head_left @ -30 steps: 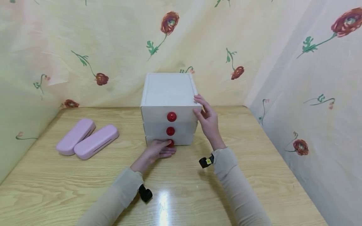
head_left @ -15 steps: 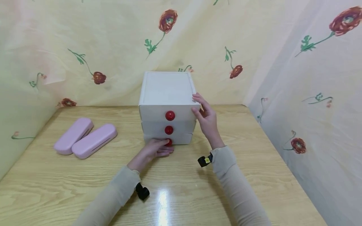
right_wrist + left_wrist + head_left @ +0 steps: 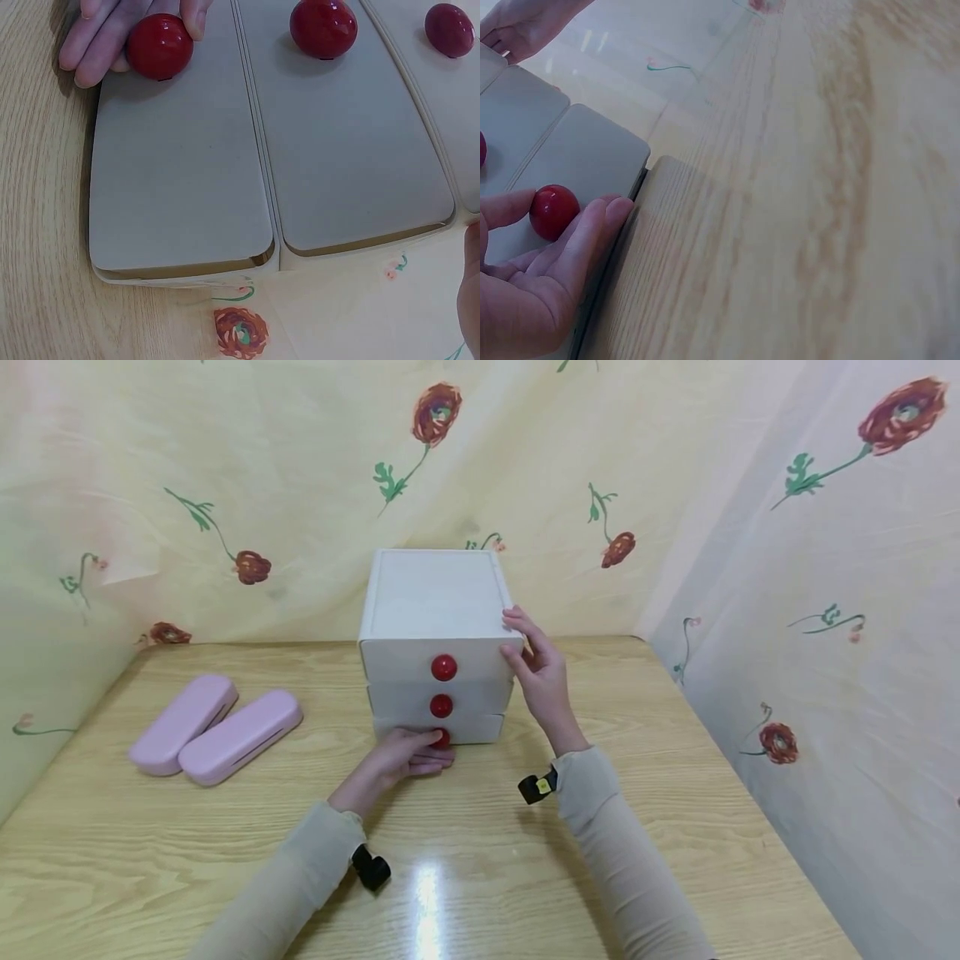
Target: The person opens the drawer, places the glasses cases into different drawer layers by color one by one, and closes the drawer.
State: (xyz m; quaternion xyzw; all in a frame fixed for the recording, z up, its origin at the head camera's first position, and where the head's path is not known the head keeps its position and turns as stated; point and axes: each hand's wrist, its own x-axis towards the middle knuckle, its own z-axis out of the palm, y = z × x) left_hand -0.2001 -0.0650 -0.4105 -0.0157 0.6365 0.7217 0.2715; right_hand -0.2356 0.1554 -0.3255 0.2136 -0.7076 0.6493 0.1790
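A white drawer unit [image 3: 440, 589] with three stacked drawers stands near the back wall. Each drawer front carries a round red knob. My left hand [image 3: 392, 762] is at the lowest drawer, its thumb and fingers pinching the bottom knob [image 3: 553, 212] from both sides. In the right wrist view that same knob [image 3: 160, 46] sits between thumb and fingers. My right hand [image 3: 542, 677] holds the unit's upper right front corner, thumb on the front face and fingertips over the top edge. The middle knob [image 3: 441, 705] and top knob [image 3: 444, 667] are untouched.
Two lilac oblong cases [image 3: 183, 724] [image 3: 242, 737] lie side by side on the left of the wooden table [image 3: 480, 860], one slightly overlapping the other in view. Flower-patterned cloth [image 3: 315, 460] hangs behind and along the sides.
The head view has shifted slightly, so everything appears a little further left. Both hands keep their places on the drawer unit.
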